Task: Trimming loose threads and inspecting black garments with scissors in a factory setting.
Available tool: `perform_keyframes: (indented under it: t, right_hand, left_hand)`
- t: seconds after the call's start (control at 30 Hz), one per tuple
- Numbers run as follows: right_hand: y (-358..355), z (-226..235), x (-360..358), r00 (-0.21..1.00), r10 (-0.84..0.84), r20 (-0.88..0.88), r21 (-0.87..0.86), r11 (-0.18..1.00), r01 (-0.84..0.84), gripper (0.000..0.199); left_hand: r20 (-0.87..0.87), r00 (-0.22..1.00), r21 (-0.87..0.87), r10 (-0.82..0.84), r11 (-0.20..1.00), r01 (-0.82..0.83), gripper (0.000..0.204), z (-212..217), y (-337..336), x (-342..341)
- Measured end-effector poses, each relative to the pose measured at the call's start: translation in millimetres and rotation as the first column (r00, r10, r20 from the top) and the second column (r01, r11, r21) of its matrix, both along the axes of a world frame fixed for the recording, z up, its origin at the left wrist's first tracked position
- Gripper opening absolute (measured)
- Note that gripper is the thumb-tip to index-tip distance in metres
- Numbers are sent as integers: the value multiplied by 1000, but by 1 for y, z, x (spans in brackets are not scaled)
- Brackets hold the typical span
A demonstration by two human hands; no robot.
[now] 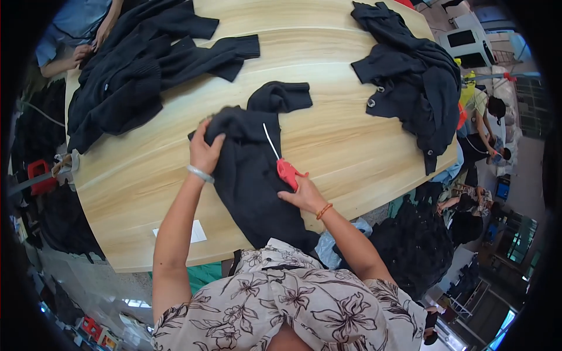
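A black knit garment [249, 181] lies lengthwise on the table in front of me, its lower end reaching my body. My left hand [205, 146] grips the bunched cloth at its far left edge, the fingertips partly hidden and slightly blurred. In my right hand [302, 195] is a red air blow gun [287, 173], with a long, thin pale nozzle pointing away over the garment. The fingers curl around its lower part; no hose shows. A black sleeve [281, 96] lies bent on the table beyond the garment.
A wooden table [328, 137] fills the middle. Black garments [146, 70] lie at the far left, by another person's hand [82, 54]. A buttoned black garment [418, 76] lies at the right. Dark clothes [410, 245] are heaped below the right edge. A white paper [198, 231] lies near the front.
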State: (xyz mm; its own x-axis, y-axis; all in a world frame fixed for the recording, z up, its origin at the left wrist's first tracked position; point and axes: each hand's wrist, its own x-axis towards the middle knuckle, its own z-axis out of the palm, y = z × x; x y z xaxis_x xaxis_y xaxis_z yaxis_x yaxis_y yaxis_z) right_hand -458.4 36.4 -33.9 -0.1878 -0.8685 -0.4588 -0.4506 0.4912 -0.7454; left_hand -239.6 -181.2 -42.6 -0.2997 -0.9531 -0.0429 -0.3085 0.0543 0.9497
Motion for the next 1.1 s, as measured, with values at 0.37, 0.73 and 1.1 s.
perform_keyframes:
  t: [0.37, 0.73, 1.1]
  right_hand:
    - [31, 49, -119, 904, -427, -6, -149, 895, 421, 33]
    - [-71, 62, 3, 953, 7, -303, -253, 963, -87, 73]
    - [-129, 51, -91, 981, -187, -47, -487, 862, 141, 41]
  left_hand:
    - [178, 984, -203, 22, 979, 15, 75, 25, 58, -59]
    - [666, 657, -99, -353, 831, 547, 57, -9, 292, -17]
    - [619, 785, -368, 36, 896, 249, 20, -30, 244, 53]
